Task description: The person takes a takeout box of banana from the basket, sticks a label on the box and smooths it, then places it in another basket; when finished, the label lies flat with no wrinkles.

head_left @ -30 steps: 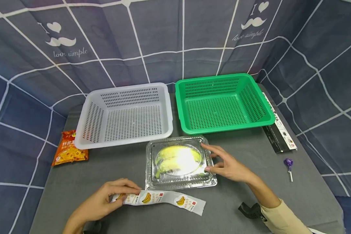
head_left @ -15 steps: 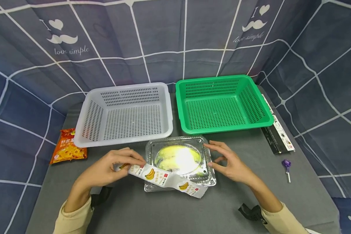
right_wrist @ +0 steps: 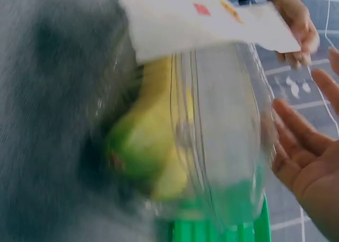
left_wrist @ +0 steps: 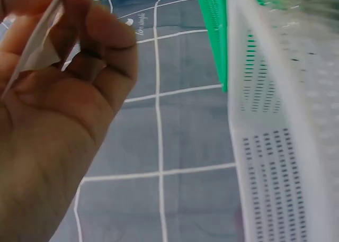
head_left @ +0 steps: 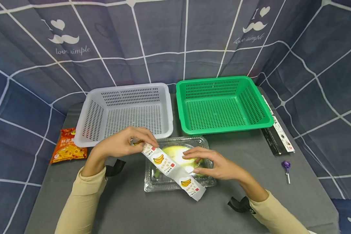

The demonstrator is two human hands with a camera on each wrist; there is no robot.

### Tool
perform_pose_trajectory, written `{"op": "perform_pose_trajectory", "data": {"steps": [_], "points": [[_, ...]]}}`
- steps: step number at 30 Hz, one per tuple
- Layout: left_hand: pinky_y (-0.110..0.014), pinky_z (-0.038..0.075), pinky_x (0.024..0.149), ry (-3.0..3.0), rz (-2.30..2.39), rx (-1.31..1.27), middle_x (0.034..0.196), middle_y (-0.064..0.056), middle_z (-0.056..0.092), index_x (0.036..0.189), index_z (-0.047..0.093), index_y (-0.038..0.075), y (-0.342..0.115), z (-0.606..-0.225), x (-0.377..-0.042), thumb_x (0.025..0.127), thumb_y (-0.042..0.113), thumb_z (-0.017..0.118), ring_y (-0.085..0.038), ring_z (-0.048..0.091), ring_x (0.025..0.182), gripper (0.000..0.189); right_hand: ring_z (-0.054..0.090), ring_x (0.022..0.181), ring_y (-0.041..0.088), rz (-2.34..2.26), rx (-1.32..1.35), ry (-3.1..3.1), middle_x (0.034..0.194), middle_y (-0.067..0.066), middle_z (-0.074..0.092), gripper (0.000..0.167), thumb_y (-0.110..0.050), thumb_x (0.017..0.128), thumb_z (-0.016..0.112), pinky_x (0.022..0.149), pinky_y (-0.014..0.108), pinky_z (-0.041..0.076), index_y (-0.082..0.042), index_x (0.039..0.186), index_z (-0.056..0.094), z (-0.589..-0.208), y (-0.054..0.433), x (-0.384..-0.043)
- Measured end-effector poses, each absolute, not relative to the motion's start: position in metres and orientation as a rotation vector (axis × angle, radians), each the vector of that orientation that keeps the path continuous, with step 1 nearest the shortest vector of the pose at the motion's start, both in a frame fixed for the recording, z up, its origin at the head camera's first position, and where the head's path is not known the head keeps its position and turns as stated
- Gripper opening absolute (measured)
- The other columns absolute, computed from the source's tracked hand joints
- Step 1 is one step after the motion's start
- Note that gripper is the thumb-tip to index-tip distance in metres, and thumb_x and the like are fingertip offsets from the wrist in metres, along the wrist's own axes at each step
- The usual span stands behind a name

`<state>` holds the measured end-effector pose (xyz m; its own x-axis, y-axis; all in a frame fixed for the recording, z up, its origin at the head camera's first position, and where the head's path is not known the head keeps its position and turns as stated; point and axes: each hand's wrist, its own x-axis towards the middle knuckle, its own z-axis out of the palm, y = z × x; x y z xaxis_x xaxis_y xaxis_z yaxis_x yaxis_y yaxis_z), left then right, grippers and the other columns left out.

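A clear plastic clamshell box [head_left: 152,187] with bananas [head_left: 174,151] inside lies on the table, its lid on. My left hand [head_left: 124,142] pinches one end of a strip of banana stickers [head_left: 171,167], which slants across the box with its free end toward the front. In the left wrist view the strip's edge [left_wrist: 39,38] shows between thumb and fingers. Over the lid's right side is my right hand [head_left: 220,164], fingers spread and relaxed. The right wrist view shows the right hand [right_wrist: 312,162] beside the box [right_wrist: 228,120]; whether it touches the lid I cannot tell.
Behind the box stand a white basket [head_left: 123,143] and a green basket [head_left: 225,130]. An orange snack bag [head_left: 68,146] lies at the left. To the right are a long black-and-white box [head_left: 278,139] and a purple-wrapped lollipop [head_left: 286,167].
My left hand has lifted the sticker strip and carried it up and right, from in front of the box to over its lid. My right hand has shifted left across the lid.
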<state>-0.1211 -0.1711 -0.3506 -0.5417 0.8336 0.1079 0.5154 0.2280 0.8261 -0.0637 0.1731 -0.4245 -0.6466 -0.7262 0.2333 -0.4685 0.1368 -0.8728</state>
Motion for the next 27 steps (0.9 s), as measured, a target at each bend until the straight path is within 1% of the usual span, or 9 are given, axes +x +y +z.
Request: {"op": "perform_pose_trajectory", "data": {"steps": [2, 6, 9, 12, 14, 16, 18, 23, 27], "points": [[-0.027, 0.052, 0.078, 2.141, 1.198, 1.261, 0.112, -0.003, 0.069, 0.11, 0.075, 0.009, -0.166, -0.346, -0.128, 0.084, -0.015, 0.054, -0.017, 0.059, 0.099, 0.041, 0.054, 0.124, 0.021, -1.536, -1.206, 2.071, 0.136, 0.008, 0.057, 0.04, -0.006, 0.092, 0.066, 0.097, 0.038, 0.05, -0.007, 0.132, 0.06, -0.426, 0.165, -0.066], [-0.027, 0.052, 0.078, 2.176, 1.132, 1.244, 0.112, -0.003, 0.07, 0.108, 0.075, 0.01, -0.159, -0.336, -0.136, 0.085, -0.013, 0.053, -0.017, 0.059, 0.1, 0.039, 0.059, 0.111, 0.02, -1.563, -1.215, 1.926, 0.129, 0.012, 0.061, 0.033, -0.004, 0.094, 0.063, 0.083, 0.034, 0.056, -0.004, 0.127, 0.062, -0.428, 0.152, -0.067], [-0.027, 0.052, 0.078, 2.203, 1.108, 1.241, 0.112, -0.004, 0.07, 0.109, 0.075, 0.009, -0.156, -0.333, -0.141, 0.086, -0.012, 0.053, -0.017, 0.059, 0.1, 0.038, 0.059, 0.103, 0.014, -1.531, -1.2, 1.93, 0.126, 0.011, 0.062, 0.033, -0.007, 0.095, 0.063, 0.076, 0.029, 0.057, -0.005, 0.127, 0.062, -0.429, 0.149, -0.067], [-0.026, 0.052, 0.08, 2.25, 1.104, 1.268, 0.113, -0.004, 0.07, 0.111, 0.073, 0.009, -0.154, -0.331, -0.147, 0.088, -0.01, 0.056, -0.016, 0.06, 0.099, 0.035, 0.057, 0.101, 0.01, -1.503, -1.206, 1.996, 0.125, 0.009, 0.063, 0.033, -0.007, 0.095, 0.062, 0.08, 0.026, 0.054, -0.007, 0.129, 0.061, -0.429, 0.15, -0.067], [-0.026, 0.052, 0.078, 2.294, 1.11, 1.274, 0.113, -0.004, 0.07, 0.113, 0.072, 0.009, -0.154, -0.332, -0.151, 0.09, -0.008, 0.058, -0.017, 0.061, 0.097, 0.032, 0.057, 0.093, 0.009, -1.51, -1.217, 2.019, 0.122, 0.009, 0.064, 0.034, -0.006, 0.096, 0.06, 0.075, 0.025, 0.054, -0.006, 0.13, 0.061, -0.429, 0.151, -0.068], [-0.029, 0.053, 0.08, 2.353, 1.117, 1.261, 0.115, -0.004, 0.069, 0.115, 0.071, 0.009, -0.154, -0.333, -0.153, 0.091, -0.005, 0.06, -0.017, 0.061, 0.097, 0.03, 0.057, 0.092, 0.01, -1.525, -1.208, 2.034, 0.121, 0.01, 0.064, 0.034, -0.004, 0.096, 0.06, 0.075, 0.025, 0.054, -0.006, 0.13, 0.061, -0.427, 0.152, -0.07], [-0.034, 0.052, 0.084, 2.437, 1.126, 1.228, 0.121, -0.006, 0.066, 0.121, 0.068, 0.008, -0.155, -0.336, -0.154, 0.091, -0.001, 0.063, -0.02, 0.06, 0.103, 0.031, 0.058, 0.088, 0.01, -1.551, -1.177, 2.033, 0.123, 0.012, 0.063, 0.036, -0.004, 0.095, 0.061, 0.068, 0.025, 0.055, -0.004, 0.13, 0.061, -0.425, 0.154, -0.071], [-0.053, 0.041, 0.103, 2.777, 1.087, 1.159, 0.139, -0.016, 0.051, 0.135, 0.056, 0.005, -0.156, -0.347, -0.147, 0.088, 0.003, 0.07, -0.032, 0.046, 0.127, 0.049, 0.059, 0.093, 0.01, -1.601, -1.079, 2.072, 0.135, 0.019, 0.054, 0.045, 0.0, 0.092, 0.063, 0.07, 0.026, 0.056, 0.001, 0.137, 0.054, -0.42, 0.156, -0.078], [-0.052, 0.04, 0.104, 2.914, 1.035, 1.238, 0.134, -0.014, 0.054, 0.129, 0.063, 0.007, -0.149, -0.356, -0.132, 0.086, 0.003, 0.071, -0.032, 0.048, 0.125, 0.043, 0.06, 0.093, 0.01, -1.673, -0.997, 2.034, 0.141, 0.022, 0.045, 0.056, 0.005, 0.092, 0.061, 0.071, 0.027, 0.057, 0.003, 0.144, 0.043, -0.415, 0.156, -0.086]]}}
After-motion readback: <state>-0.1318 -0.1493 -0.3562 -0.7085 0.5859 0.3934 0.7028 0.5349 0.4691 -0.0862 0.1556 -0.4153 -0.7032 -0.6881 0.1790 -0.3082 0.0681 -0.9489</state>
